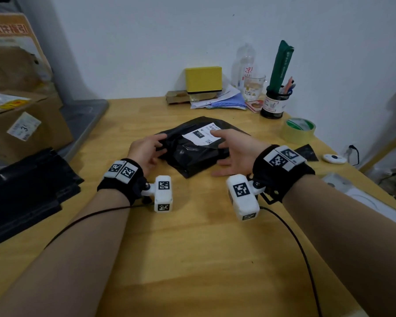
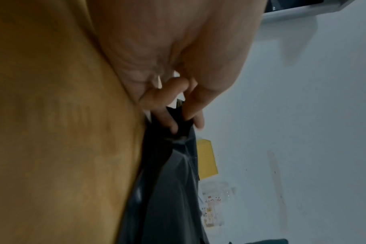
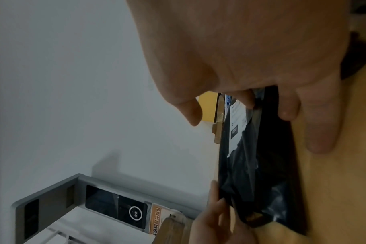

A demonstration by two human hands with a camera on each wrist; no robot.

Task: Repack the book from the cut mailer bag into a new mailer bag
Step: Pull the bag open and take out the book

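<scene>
A black mailer bag (image 1: 193,154) with a white label (image 1: 201,135) lies flat on the wooden table (image 1: 192,248), bulging over something flat inside; the book itself is hidden. My left hand (image 1: 146,148) grips the bag's left edge. In the left wrist view its fingers (image 2: 167,118) and thumb pinch the black film of the bag (image 2: 173,181). My right hand (image 1: 232,147) rests on the bag's right side with fingers spread, fingertips on the label. In the right wrist view the right fingers (image 3: 287,107) lie on the bag (image 3: 251,165), thumb lifted clear.
A stack of black folded sheets (image 1: 25,193) lies at the table's left edge, beside cardboard boxes (image 1: 21,124). A tape roll (image 1: 300,130), a black cut strip (image 1: 306,152), a pen pot (image 1: 273,104) and a yellow box (image 1: 203,78) sit at the back and right.
</scene>
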